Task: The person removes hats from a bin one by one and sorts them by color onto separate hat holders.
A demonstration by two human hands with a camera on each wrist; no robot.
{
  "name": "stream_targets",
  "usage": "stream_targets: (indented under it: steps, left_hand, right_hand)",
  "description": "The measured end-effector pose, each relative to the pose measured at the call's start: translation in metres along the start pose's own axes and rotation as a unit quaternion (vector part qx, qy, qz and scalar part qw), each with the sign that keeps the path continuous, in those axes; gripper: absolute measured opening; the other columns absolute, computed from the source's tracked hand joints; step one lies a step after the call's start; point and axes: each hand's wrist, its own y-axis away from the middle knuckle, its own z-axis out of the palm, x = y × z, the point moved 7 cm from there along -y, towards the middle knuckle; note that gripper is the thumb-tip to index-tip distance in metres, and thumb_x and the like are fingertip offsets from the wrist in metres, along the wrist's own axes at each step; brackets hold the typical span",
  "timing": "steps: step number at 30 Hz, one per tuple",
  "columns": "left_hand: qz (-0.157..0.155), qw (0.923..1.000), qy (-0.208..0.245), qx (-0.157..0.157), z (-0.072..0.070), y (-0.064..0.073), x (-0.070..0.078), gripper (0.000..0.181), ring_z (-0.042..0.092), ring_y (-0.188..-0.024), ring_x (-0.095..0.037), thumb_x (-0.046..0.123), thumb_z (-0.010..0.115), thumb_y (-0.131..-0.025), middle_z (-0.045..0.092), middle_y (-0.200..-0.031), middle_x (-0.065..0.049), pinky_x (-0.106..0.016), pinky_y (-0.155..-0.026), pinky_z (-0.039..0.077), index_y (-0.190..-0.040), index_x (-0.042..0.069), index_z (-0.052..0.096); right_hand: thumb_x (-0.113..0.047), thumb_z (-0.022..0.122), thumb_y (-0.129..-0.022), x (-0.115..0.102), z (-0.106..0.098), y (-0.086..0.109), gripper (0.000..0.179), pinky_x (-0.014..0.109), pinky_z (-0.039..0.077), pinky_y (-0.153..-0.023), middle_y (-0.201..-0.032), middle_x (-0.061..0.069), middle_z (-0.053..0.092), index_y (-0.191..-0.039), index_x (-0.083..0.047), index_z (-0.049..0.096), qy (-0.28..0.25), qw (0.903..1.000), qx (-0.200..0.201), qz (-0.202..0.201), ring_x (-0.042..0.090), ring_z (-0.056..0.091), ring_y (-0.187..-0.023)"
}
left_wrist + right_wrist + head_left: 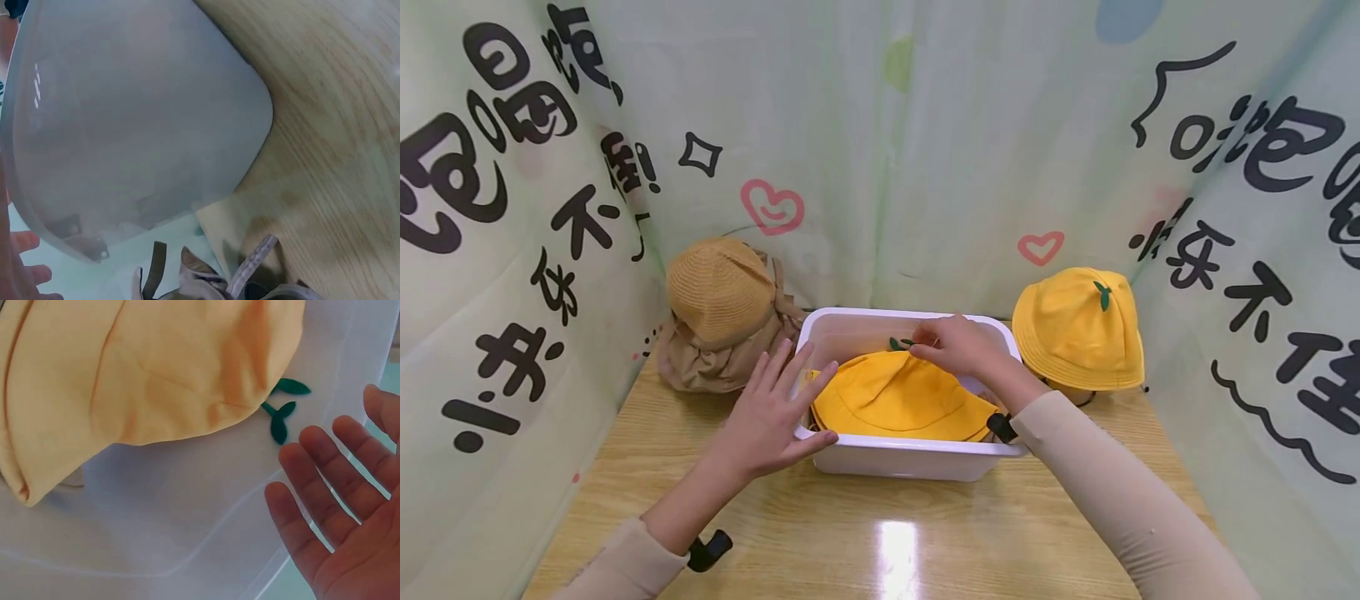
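Observation:
A yellow hat (895,400) lies folded flat inside a white plastic bin (895,462), its brim toward the front. Green leaf sprouts (280,425) stick out from its crown. My right hand (958,346) hovers over the back of the bin beside these leaves; in the right wrist view its fingers (312,506) are extended, with nothing between them. Spread fingers mark my left hand (767,421) at the bin's left rim, thumb near the front left corner. The left wrist view shows the bin's outer wall (144,112) and a few fingertips (40,274) at the edge.
Behind the bin's left side stands a tan straw hat (722,287) above a brown cloth hat (700,358). Another yellow hat (1082,329) with a green sprout sits on a stand to the right. Printed curtains (880,150) enclose the wooden table (820,533).

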Motion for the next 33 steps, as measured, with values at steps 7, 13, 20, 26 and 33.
stream_targets:
  steps: [7,13,20,26,33]
  left_hand:
    - [-0.008,0.9994,-0.021,-0.026,0.008,0.001,0.003,0.090,0.020,-0.149,-0.047,0.083,0.014,-0.090,0.021,-0.165,-0.017,-0.062,-0.119,0.016,-0.158,0.026,0.031]
    - [-0.026,0.9982,-0.032,-0.044,0.010,0.001,0.002,0.090,0.011,-0.151,-0.045,0.084,0.014,-0.089,0.016,-0.165,-0.019,-0.062,-0.119,0.015,-0.159,0.027,0.029]
    - [-0.052,0.9969,-0.027,-0.051,0.014,0.001,0.000,0.090,0.009,-0.152,-0.043,0.085,0.018,-0.088,0.018,-0.164,-0.022,-0.063,-0.119,0.016,-0.158,0.029,0.029]
    - [-0.063,0.9961,-0.015,-0.060,0.017,0.002,-0.001,0.090,0.011,-0.152,-0.043,0.085,0.022,-0.089,0.024,-0.162,-0.023,-0.062,-0.119,0.017,-0.158,0.029,0.030]
    - [-0.065,0.9960,-0.016,-0.059,0.018,0.003,-0.001,0.096,0.014,-0.151,-0.043,0.085,0.022,-0.088,0.031,-0.159,-0.022,-0.061,-0.119,0.017,-0.160,0.021,0.026]
  right_hand:
    - [-0.031,0.067,-0.096,0.015,0.011,-0.002,0.019,0.031,0.047,-0.067,-0.082,-0.001,0.066,-0.098,-0.013,0.073,0.012,0.9985,-0.048,0.021,0.017,0.055,-0.071]
    - [-0.034,0.066,-0.096,0.027,0.018,-0.005,0.023,0.030,0.040,-0.064,-0.073,-0.001,0.059,-0.100,-0.013,0.074,0.059,0.9942,-0.083,0.035,0.017,0.051,-0.067]
    - [-0.036,0.065,-0.096,0.037,0.024,-0.007,0.027,0.033,0.043,-0.073,-0.086,-0.001,0.064,-0.113,-0.016,0.072,0.091,0.9890,-0.105,0.051,0.019,0.054,-0.079]
    - [-0.035,0.066,-0.096,0.039,0.028,-0.008,0.037,0.036,0.051,-0.086,-0.109,0.002,0.071,-0.127,-0.014,0.069,0.063,0.9891,-0.117,0.064,0.020,0.059,-0.087]
    - [-0.029,0.067,-0.096,0.037,0.032,-0.009,0.037,0.033,0.052,-0.079,-0.104,0.003,0.072,-0.127,-0.009,0.069,0.034,0.9916,-0.113,0.053,0.018,0.060,-0.082]
